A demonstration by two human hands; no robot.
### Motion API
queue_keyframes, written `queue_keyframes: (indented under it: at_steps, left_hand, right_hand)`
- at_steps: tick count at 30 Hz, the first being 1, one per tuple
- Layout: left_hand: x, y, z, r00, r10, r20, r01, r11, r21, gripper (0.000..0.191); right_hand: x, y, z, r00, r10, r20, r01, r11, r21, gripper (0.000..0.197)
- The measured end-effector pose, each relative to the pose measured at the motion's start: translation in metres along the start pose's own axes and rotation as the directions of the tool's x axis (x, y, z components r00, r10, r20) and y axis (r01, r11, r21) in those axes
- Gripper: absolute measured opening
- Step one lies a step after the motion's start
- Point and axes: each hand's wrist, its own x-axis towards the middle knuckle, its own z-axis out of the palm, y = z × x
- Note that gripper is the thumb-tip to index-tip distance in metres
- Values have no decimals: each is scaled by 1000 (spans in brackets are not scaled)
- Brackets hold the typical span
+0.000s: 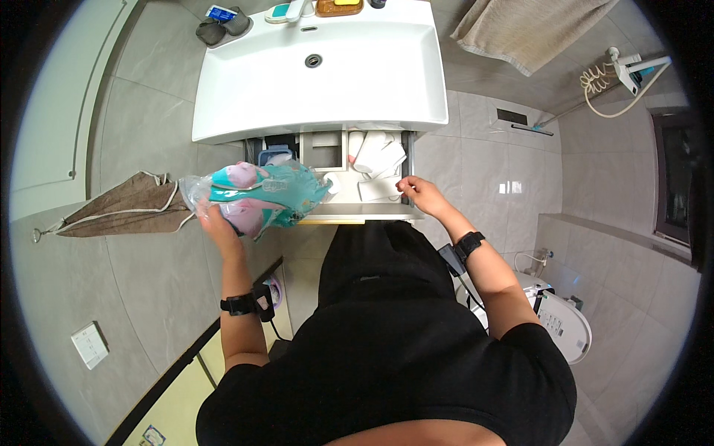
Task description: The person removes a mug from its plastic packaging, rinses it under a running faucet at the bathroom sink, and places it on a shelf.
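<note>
My left hand [219, 226] grips a teal and pink plastic package [262, 192] with a clear crumpled end, held over the left part of a pulled-out vanity drawer [368, 212]. My right hand [418, 192] hovers at the drawer's right edge, fingers curled, beside a flat white box [379, 189]; whether it touches the box or holds anything small cannot be told. Behind that box lie several white containers [371, 151]. A grey divider tray [326, 150] sits mid-drawer, with a blue container [274, 155] to its left. A white roll-like item [333, 184] shows beside the package.
Above the drawer is a white washbasin [374, 72] with a faucet and soap dish [338, 8] at its back. A brown cloth [128, 206] hangs on the left wall, a beige towel [524, 30] at upper right. A toilet [558, 326] stands at lower right.
</note>
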Motion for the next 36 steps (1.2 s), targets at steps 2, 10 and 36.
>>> queue_keyframes:
  at_steps: [2,10,36]
  left_hand:
    - [2,3,-10,997,27,-70,-23,998,64,40]
    - [1,-39,-97,967,-223,122,155,899,409,29]
    - [-5,-303,-4,703,-181,687,-610,343,714,26]
  right_hand:
    - [5,3,7,997,61,49,-53,986,-156,29]
    - [68,28,86,919,165,359,-36,940,-340,43]
    - [250,187,154,787,617,-21,-189,273,943,60]
